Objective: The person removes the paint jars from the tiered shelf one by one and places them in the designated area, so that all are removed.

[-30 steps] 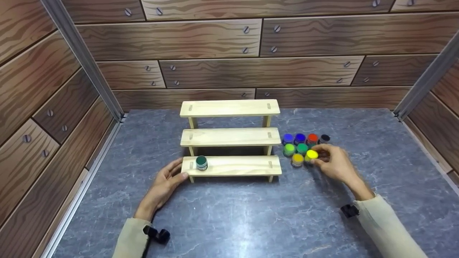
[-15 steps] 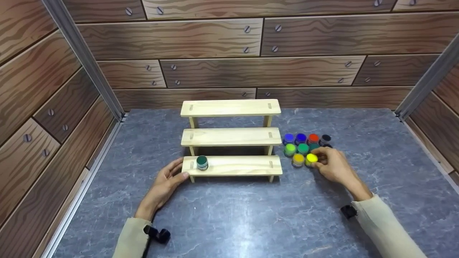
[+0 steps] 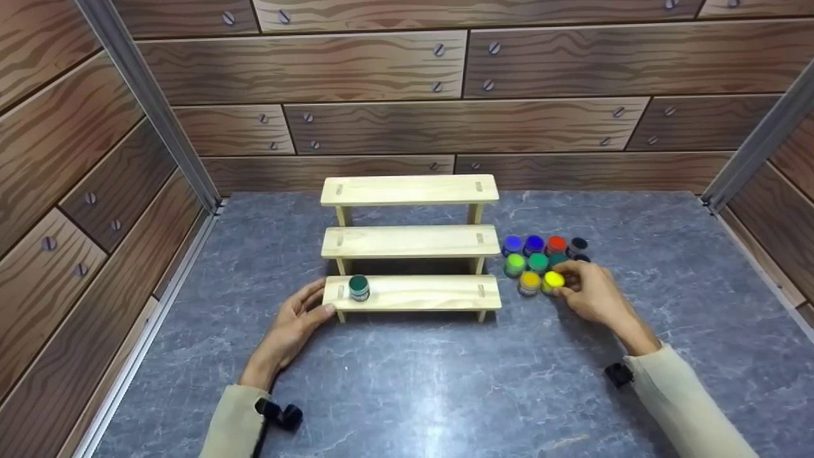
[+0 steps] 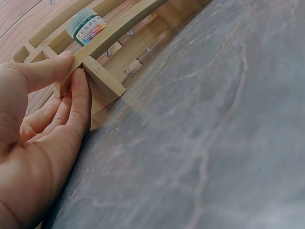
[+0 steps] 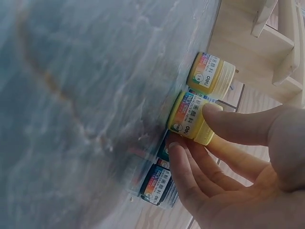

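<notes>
My left hand (image 3: pixel 289 327) pinches the left end of the lowest step of a three-step wooden stand (image 3: pixel 426 294), thumb on top and fingers beneath in the left wrist view. On that step, near its left end, a dark green paint jar (image 3: pixel 358 287) stands upright. To the right of the stand, my right hand (image 3: pixel 594 296) holds a bright yellow paint jar (image 3: pixel 552 282) by its sides, thumb and fingers on opposite sides. In the right wrist view this yellow jar (image 5: pixel 187 116) stands at the tabletop, its label showing, beside an orange-yellow jar (image 5: pixel 209 74).
Several more paint jars cluster right of the stand: light green (image 3: pixel 515 264), green (image 3: pixel 538 262), violet-blue (image 3: pixel 512 244), dark blue (image 3: pixel 533 244), red (image 3: pixel 556 244) and black (image 3: pixel 578 246). Wood-patterned walls (image 3: pixel 375 130) enclose the grey marbled table (image 3: pixel 394 381).
The yellow jar has come down slightly and sits level beside the orange-yellow one, still in my right hand. A dark jar behind that hand shows more. My left hand keeps its place.
</notes>
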Available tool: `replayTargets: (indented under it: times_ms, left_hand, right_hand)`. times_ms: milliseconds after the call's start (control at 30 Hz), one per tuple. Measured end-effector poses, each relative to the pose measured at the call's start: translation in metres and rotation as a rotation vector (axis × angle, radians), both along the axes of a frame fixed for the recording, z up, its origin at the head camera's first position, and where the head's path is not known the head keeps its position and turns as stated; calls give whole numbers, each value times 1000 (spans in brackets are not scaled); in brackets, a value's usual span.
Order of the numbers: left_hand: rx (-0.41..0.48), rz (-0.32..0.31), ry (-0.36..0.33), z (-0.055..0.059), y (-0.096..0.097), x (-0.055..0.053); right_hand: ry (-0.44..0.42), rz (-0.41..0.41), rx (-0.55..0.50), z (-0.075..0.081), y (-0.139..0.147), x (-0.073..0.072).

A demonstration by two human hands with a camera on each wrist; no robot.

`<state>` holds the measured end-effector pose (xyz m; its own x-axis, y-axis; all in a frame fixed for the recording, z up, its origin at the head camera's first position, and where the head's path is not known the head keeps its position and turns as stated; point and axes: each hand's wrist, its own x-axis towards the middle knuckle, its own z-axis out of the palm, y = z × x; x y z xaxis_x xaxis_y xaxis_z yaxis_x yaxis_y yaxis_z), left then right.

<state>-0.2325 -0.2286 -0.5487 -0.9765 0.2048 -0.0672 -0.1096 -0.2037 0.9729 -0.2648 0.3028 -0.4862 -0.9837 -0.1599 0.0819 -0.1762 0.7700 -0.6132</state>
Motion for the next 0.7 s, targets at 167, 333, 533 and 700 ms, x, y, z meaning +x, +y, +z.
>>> replayTargets:
  times_ms: [167, 333, 533, 700]
  left_hand:
    - [4, 1, 6, 0, 0, 0]
    - [7, 6, -1, -1, 0, 0]
    - [13, 7, -13, -1, 1, -1]
    - [22, 7, -9, -1, 2, -1]
  right_hand:
    - [38, 3, -20, 8, -2, 1]
    - [122, 6, -31, 23, -8, 7]
    - [168, 46, -96, 41, -33, 14]
    - [219, 113, -189, 52, -65, 16]
